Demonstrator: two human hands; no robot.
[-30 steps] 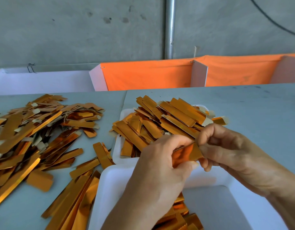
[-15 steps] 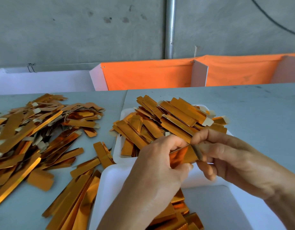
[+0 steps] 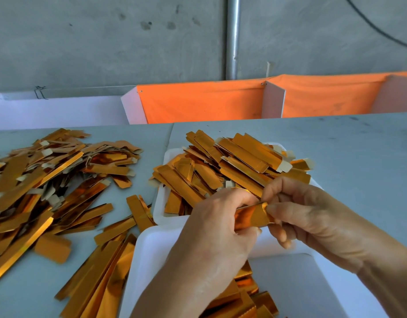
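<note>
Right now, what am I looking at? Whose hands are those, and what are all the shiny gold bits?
There is no machine here, just a person working. The picture comes from a camera worn on their head, looking down, so you see their own two hands. The left hand and right hand both hold one shiny gold strip between them. On the grey table lies a loose pile of gold strips at the left. A far white tray is heaped with more strips, and a near white tray under the hands holds a few. Behind the table hangs orange cloth.
</note>
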